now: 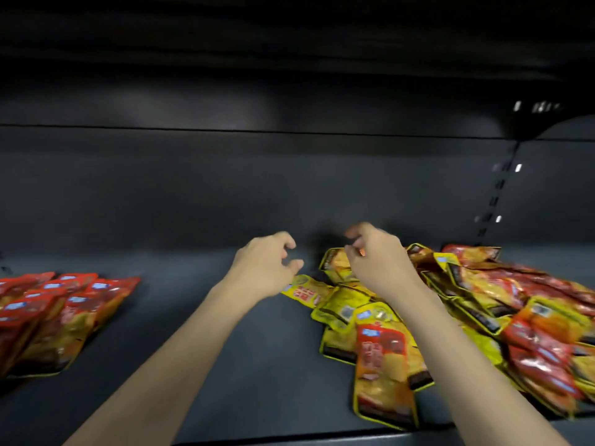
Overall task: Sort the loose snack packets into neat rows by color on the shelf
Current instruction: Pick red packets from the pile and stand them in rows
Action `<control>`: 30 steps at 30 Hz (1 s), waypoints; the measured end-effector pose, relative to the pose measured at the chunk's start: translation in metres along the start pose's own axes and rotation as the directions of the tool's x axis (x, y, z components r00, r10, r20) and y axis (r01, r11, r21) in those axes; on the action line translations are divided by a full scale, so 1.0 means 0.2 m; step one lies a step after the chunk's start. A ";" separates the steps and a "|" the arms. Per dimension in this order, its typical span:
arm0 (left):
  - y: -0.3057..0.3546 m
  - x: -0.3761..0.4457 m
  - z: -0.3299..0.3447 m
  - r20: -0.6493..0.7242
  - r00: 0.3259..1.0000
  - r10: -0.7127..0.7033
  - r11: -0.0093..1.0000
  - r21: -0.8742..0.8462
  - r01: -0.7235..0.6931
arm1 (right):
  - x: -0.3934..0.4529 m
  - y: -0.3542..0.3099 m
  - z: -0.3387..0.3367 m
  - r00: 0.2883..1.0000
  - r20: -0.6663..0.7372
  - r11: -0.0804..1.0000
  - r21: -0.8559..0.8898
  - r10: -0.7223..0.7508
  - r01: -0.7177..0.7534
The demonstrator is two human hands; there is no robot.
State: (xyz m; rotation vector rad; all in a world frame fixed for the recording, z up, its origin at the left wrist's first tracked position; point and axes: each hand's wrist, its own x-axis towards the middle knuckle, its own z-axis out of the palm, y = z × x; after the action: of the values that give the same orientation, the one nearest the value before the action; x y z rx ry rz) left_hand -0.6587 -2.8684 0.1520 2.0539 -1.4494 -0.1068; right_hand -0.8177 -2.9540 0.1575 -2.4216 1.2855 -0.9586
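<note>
Packets lie in 2 groups on the dark shelf [257, 365]; red packets [54, 313] sit overlapped in a tidy block at the left, well apart from the loose pile [483, 320] of mixed red and yellow packets at the right. Left hand [262, 265] hovers above the bare shelf near the pile's left edge, fingers loosely curled and holding nothing; its fingertips hang just above a yellow packet [304, 292] at the pile's near-left corner, though contact cannot be told. Right hand [375, 259] is over the back of the pile with fingers bent downward; motion blur hides whether it pinches a packet or only touches one. 1 red-fronted packet [384, 358] lies on top of yellow ones at the pile's front; both forearms reach in from the bottom edge.
</note>
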 end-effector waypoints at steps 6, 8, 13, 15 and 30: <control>0.29 0.02 0.21 -0.030 0.998 0.048 0.994 0.094 -0.045 | -0.03 0.35 -0.18 1.000 0.019 1.000 0.011 0.016 -0.016; 0.36 0.02 0.27 -0.025 0.998 0.064 0.993 0.098 -0.061 | -0.04 0.43 -0.22 1.000 0.018 1.000 0.011 0.018 -0.018; 0.48 0.07 0.37 -0.042 0.993 0.115 0.986 0.127 -0.109 | -0.06 0.60 -0.32 0.999 0.001 0.999 0.004 0.046 -0.046; 0.52 0.11 0.40 -0.053 0.991 0.125 0.985 0.125 -0.117 | -0.07 0.66 -0.35 0.998 -0.002 0.998 0.013 0.067 -0.067; 0.86 0.46 0.76 0.244 0.917 0.316 0.735 0.548 -0.399 | -0.24 0.94 -0.49 0.989 -0.094 0.993 -0.019 0.110 -0.113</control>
State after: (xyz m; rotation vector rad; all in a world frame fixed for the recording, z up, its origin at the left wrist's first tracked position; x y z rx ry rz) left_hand -0.8250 -3.0512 0.1440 2.2013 -2.1503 0.4313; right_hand -1.0221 -3.0166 0.1189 -2.3195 1.4557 -1.0408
